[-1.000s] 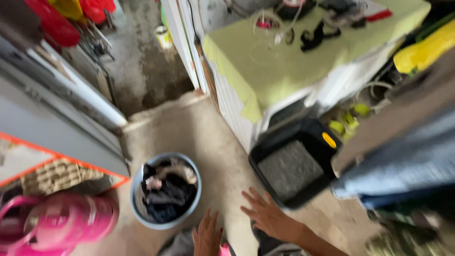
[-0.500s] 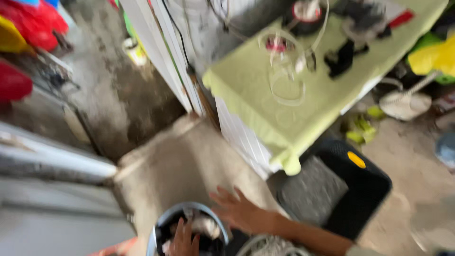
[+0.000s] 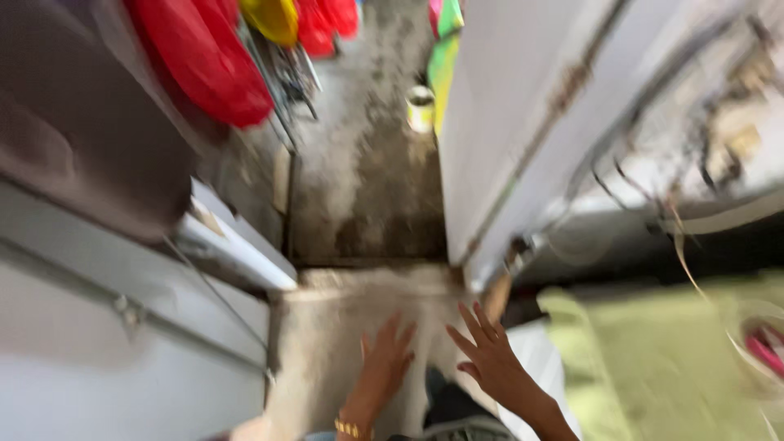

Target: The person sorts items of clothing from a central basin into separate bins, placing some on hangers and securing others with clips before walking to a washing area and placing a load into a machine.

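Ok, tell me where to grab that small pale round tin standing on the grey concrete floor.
Probably wrap the small pale round tin around its side wall, coming from its left. It stands upright, bare grey concrete floor lies on that side, and a white panel crowds its right. Blur hides any handle.

Left hand (image 3: 385,359) and right hand (image 3: 490,359) held open, fingers spread, over concrete floor (image 3: 359,204); green cloth (image 3: 653,367) seen at right, red items (image 3: 212,65) hung upper left.
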